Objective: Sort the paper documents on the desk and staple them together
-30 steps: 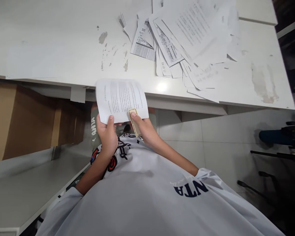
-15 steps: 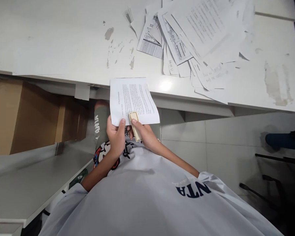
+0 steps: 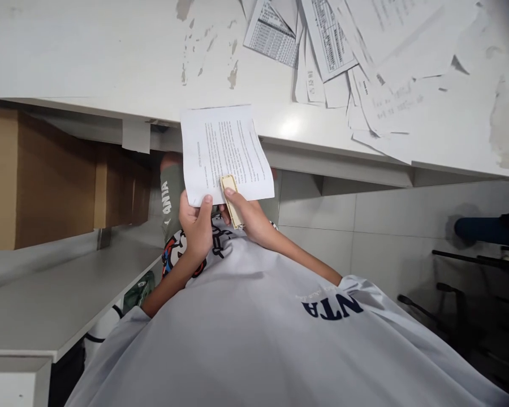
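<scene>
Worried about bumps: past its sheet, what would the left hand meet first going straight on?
Left hand: probably the white desk's front edge, though depth is unclear.

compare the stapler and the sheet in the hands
The stapler is narrow, rigid and beige; the printed sheet is broad, thin and white. The stapler sits in the right hand at the sheet's lower edge; the sheet also rests in the left hand. Both are held together.
</scene>
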`<state>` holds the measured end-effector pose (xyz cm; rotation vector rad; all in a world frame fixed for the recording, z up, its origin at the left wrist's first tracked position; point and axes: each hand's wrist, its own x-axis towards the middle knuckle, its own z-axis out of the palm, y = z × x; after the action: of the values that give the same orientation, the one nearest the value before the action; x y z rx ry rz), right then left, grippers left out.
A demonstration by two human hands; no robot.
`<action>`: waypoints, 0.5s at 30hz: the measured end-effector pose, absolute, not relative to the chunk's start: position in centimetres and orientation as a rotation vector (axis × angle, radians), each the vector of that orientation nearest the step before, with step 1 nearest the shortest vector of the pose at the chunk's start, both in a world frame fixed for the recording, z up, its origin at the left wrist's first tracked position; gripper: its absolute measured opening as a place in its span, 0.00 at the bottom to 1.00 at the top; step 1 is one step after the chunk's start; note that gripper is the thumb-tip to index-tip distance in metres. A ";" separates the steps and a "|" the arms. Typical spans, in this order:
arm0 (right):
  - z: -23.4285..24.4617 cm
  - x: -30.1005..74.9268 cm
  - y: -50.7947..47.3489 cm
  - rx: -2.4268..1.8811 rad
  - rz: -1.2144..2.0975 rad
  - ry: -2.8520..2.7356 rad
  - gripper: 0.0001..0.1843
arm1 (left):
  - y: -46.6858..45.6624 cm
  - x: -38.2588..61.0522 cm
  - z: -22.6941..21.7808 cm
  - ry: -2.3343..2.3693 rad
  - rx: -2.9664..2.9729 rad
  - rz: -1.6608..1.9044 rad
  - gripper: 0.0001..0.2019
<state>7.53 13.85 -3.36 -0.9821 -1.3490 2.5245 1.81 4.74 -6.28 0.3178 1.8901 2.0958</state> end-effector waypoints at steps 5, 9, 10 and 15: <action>-3.6 7.5 13.9 -0.963 2.519 -1.355 0.24 | 5.2 2.0 -5.4 1.816 0.244 2.142 0.20; -3.6 7.5 14.0 -0.933 2.516 -1.351 0.24 | 5.3 2.2 -5.4 1.814 0.210 2.136 0.21; -3.7 7.5 14.1 -0.927 2.516 -1.347 0.24 | 5.3 2.2 -5.6 1.822 0.210 2.132 0.22; -4.1 7.1 14.3 -0.940 2.494 -1.346 0.24 | 4.8 1.5 -7.1 1.868 0.217 2.141 0.23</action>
<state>7.10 14.32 -4.13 -0.9399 -1.3457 2.4944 1.51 4.75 -7.05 0.2173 1.8676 2.1407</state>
